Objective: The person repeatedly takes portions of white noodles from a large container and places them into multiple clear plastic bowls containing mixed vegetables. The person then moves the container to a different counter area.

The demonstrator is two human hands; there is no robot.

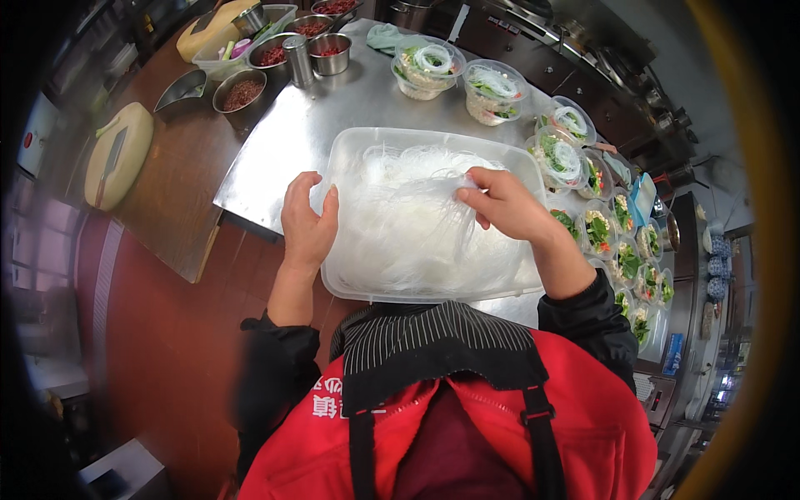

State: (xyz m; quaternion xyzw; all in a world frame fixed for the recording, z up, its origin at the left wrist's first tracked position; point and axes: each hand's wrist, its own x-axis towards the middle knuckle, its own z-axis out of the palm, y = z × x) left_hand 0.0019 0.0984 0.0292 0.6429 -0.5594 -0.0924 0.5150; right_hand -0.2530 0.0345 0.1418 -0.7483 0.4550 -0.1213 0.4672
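A translucent plastic bin (433, 297) full of thin white glass noodles (400, 229) lies on the steel table right in front of me. My right hand (504, 200) is closed in a pinch above the bin's right half. A strand bundle of glass noodles hangs from its fingers, still joined to the mass below. At the bin's left rim is my left hand (307, 221), thumb and fingers spread with the rim between them; it holds no noodles. Whether it presses on the rim is hard to tell.
Clear bowls of greens and noodles (427, 67) line the back of the steel table (279, 158); several more bowls (600, 229) crowd the right side. Back left are metal pots of red seasoning (329, 54) and a metal shaker (297, 60). A knife (112, 162) rests on a round board (133, 154).
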